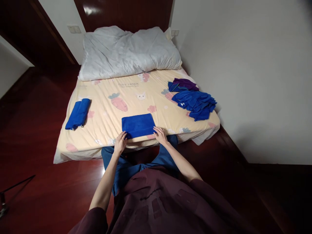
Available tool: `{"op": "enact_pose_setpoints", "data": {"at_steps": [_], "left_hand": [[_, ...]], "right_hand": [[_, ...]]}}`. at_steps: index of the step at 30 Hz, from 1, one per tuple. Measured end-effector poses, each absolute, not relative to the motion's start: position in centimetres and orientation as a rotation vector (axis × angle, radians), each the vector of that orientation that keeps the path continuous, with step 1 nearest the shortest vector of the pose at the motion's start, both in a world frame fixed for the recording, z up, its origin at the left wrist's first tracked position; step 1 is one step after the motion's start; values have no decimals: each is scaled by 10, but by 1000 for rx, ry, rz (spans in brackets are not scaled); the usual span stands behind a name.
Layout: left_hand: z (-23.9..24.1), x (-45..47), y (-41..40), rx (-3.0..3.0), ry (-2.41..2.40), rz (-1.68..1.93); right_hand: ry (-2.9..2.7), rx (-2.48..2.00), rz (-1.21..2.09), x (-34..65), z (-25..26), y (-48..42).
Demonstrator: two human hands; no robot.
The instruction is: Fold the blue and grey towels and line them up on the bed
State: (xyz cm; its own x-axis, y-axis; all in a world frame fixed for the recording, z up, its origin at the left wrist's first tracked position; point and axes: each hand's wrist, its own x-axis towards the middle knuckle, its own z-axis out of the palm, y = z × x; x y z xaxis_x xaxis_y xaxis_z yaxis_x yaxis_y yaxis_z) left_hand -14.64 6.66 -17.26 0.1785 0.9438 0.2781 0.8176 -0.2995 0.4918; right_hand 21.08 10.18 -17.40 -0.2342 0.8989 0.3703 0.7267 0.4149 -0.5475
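Observation:
A blue towel (138, 125), folded into a flat rectangle, lies near the foot edge of the bed (104, 110). My left hand (120, 142) rests at its near left corner, fingers stretched out and touching the cloth. At the near right corner lies my right hand (161, 135), fingers also flat on the towel's edge. Neither hand grips anything.
A folded blue towel (78, 113) lies at the bed's left edge. A heap of loose blue cloths (195, 103) with a purple one (185, 84) sits at the right. A white duvet (129, 52) covers the head end. Dark wooden floor surrounds the bed; a wall stands to the right.

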Motion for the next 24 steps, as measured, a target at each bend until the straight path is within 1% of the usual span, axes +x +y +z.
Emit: {"op": "enact_pose_setpoints", "data": {"at_steps": [2,8,19,24], "left_hand": [[-176,-144,69,2275,1654,695],[-189,-138,74,2285,1780,463],[-187,-131,87,2250,1905,299],[-186,-133,86,2229,1867,370]], "right_hand": [[-2131,-1349,349,209,-176,102],[-2247,-1458,345,206,-189,110],[-2301,-1649,235,194,-207,129],[-2307,-1625,274,196,-203,127]]}}
